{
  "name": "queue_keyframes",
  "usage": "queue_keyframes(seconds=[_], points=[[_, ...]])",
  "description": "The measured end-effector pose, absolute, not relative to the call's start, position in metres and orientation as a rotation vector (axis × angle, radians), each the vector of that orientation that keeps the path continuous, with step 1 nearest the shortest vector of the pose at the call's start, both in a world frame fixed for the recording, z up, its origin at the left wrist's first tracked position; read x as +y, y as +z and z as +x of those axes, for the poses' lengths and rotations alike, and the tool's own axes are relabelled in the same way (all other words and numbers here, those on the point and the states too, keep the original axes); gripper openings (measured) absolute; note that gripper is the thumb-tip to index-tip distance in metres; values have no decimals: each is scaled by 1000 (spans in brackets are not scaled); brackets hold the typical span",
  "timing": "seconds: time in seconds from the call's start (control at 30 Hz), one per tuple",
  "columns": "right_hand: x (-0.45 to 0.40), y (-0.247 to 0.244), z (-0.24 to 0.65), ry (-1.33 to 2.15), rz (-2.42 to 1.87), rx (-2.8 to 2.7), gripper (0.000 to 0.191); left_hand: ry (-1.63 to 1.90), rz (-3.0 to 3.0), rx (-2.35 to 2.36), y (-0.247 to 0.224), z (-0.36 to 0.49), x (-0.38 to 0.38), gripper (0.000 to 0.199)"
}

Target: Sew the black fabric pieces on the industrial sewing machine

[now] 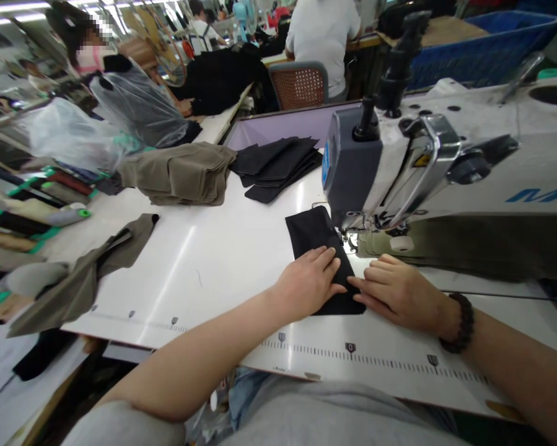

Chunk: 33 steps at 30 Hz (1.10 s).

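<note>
Okay, taking the black fabric piece (pixel 306 229) as the middle of the clock, closest in at 6 o'clock is a printed ruler scale (pixel 350 348) along the front edge of the white table (pixel 204 248). Next up, at about 4 o'clock, is the right hand (pixel 401 291), with a dark beaded bracelet (pixel 464 322) on the wrist. Its fingers are loosely bent and the tips are at the cloth's right edge, but I can't tell if they're actually pinching it. Left hand (pixel 308 280) is palm down on the fabric itself, fingers stretched out, just resting on it and not gripping. The piece lies flat on the table, its right side just by the needle area of the sewing machine (pixel 482 161), which fills 1 to 3 o'clock. Over at 9 there's a tan folded cloth (pixel 115 251). Bit further back, a tan fabric stack (pixel 180 173) sits at 10 and a fanned-out dark pile (pixel 278 164) at 11. Way behind, a chair (pixel 299 87) and a person in a white top (pixel 322 37) are around 12, and a blue basket (pixel 529 31) is between 1 and 2.
</note>
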State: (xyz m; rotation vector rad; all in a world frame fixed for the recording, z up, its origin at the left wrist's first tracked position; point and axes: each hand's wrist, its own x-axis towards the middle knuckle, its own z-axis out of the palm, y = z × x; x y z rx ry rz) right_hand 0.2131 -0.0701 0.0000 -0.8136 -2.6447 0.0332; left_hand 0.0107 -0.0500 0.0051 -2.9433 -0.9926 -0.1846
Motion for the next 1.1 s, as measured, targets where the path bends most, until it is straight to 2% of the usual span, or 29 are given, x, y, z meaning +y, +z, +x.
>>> queue_keyframes(seconds=[0.3, 1.1], points=[[-61, -8, 211, 1, -1137, -2603, 32, -63, -3075, -958, 11, 11, -8, 47], [-61, -11, 205, -4, -1263, -2572, 33, -92, -3149, -850, 16, 9, 11, 44]])
